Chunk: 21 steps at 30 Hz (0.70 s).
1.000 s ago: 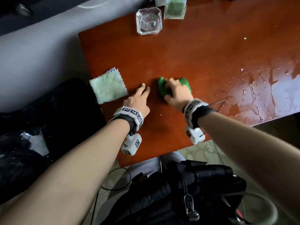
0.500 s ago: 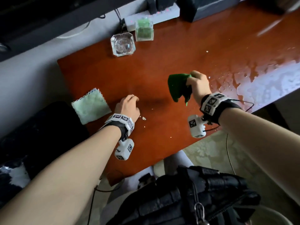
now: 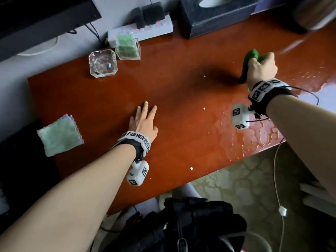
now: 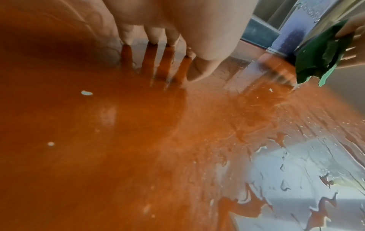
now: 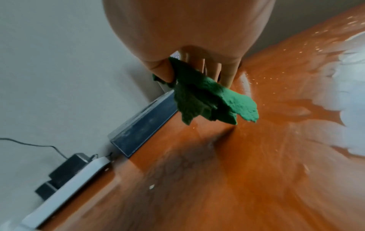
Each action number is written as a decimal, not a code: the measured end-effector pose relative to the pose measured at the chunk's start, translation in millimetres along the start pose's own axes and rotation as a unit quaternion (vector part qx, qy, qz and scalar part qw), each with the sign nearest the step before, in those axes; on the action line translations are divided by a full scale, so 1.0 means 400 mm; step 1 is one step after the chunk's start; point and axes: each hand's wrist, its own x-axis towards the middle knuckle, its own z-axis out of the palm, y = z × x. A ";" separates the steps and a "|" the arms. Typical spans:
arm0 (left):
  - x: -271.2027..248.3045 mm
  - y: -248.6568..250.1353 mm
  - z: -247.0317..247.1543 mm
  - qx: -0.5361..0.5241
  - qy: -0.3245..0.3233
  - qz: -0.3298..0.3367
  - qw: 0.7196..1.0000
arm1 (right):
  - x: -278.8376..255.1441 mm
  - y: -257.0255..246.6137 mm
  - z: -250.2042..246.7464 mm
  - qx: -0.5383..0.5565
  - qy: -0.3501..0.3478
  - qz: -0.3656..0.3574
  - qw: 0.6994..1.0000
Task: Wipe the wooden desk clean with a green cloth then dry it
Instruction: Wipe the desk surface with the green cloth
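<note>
A: Entry. Step in hand, by my reading: the wet wipe, between strokes. The right hand (image 3: 261, 68) is clenched round the green cloth (image 5: 205, 100), bunched, one tail hanging free. From the right wrist view the cloth looks clear of the desk (image 3: 163, 88), not pressed on it.

B: Left hand?

A: The left hand (image 3: 143, 122) lies flat on the desk, fingers straight and spread, holding nothing. Looks like a brace.

B: Where is the water?

A: Pooled film and beads (image 3: 263, 131) along the right front of the desk, below and right of the right hand. A few pale crumbs (image 3: 204, 108) sit mid-desk; one more near the front edge.

B: Drying cloth?

A: A pale folded cloth (image 3: 60, 135) rests at the left edge, well apart from both hands, untouched. Drying is not yet begun.

B: Next move calls for?

A: My judgement: lower the cloth flat onto the wet patch and sweep it, taking in the crumbs. Keep water away from the power strip (image 3: 140, 30) at the back edge.
</note>
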 end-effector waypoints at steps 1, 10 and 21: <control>0.002 0.009 0.004 0.003 0.001 -0.011 1.000 | 0.026 0.000 0.009 -0.015 -0.009 -0.011 1.000; 0.007 0.010 -0.004 0.028 -0.050 -0.029 0.998 | 0.039 0.016 0.170 -0.096 -0.208 -0.191 0.954; 0.008 0.041 -0.015 -0.052 -0.034 -0.078 0.995 | -0.161 0.137 0.096 -0.120 -0.389 -0.314 0.858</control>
